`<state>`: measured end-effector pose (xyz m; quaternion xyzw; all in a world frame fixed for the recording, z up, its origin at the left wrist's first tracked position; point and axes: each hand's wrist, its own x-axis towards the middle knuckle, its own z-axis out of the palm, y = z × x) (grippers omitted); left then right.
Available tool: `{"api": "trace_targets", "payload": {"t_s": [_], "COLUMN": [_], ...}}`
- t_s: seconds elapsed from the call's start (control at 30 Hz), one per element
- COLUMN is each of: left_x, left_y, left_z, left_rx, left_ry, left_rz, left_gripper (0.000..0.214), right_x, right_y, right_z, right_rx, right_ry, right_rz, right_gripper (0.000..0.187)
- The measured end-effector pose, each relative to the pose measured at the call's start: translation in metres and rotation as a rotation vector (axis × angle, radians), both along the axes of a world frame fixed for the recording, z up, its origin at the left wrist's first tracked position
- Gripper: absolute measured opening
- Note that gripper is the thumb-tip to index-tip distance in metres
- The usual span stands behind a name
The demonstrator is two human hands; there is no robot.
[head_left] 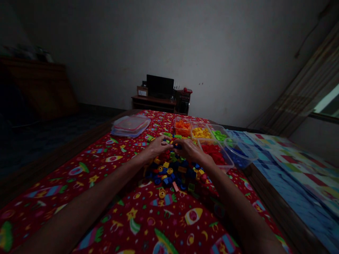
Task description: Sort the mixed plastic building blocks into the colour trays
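Observation:
My left hand (158,145) and my right hand (187,149) meet above a loose heap of small plastic building blocks (166,165) in yellow, blue, green and red. Between the fingertips of both hands shows a dark blue building block (177,146); its exact shape is too small and dark to tell. Both hands are closed in a pinch. Just right of my right hand stands a clear box of red blocks (230,163). Behind it are clear boxes with orange blocks (182,125), yellow blocks (201,133) and green blocks (219,135).
A round clear tub (250,155) with blue blocks stands at the right edge of the red patterned cloth (111,208). Stacked clear lids (131,125) lie at the left. Beyond the table are a dark monitor (160,86) and, rightward, a bed with a patchwork cover (299,155).

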<state>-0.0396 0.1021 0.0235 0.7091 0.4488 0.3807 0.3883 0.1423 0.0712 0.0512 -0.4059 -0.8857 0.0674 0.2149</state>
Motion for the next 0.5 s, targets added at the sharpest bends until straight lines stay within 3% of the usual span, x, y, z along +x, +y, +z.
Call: {"api": "trace_targets", "payload": {"t_s": [0.17,0.33,0.43,0.5], "left_x": [0.002,-0.002,-0.004,-0.001], "left_y": [-0.006,-0.012,-0.013,-0.018], "left_z": [0.009,0.022,0.026,0.028], "left_rx": [0.053,0.129,0.187,0.253], "left_ry": [0.054,0.102,0.134,0.205], "left_rz": [-0.013,-0.047,-0.076,-0.069], "left_gripper": [0.049,0.043,0.039,0.034], "right_x": [0.021,0.095,0.148,0.174], "right_y": [0.002,0.003,-0.003,-0.007], "right_z": [0.024,0.058,0.062,0.058], "right_rx": [0.058,0.235,0.266,0.207], "right_ry": [0.018,0.107,0.051,-0.034], "right_rz": [-0.119,-0.544,-0.850,-0.960], "right_gripper": [0.023,0.023,0.025,0.024]}}
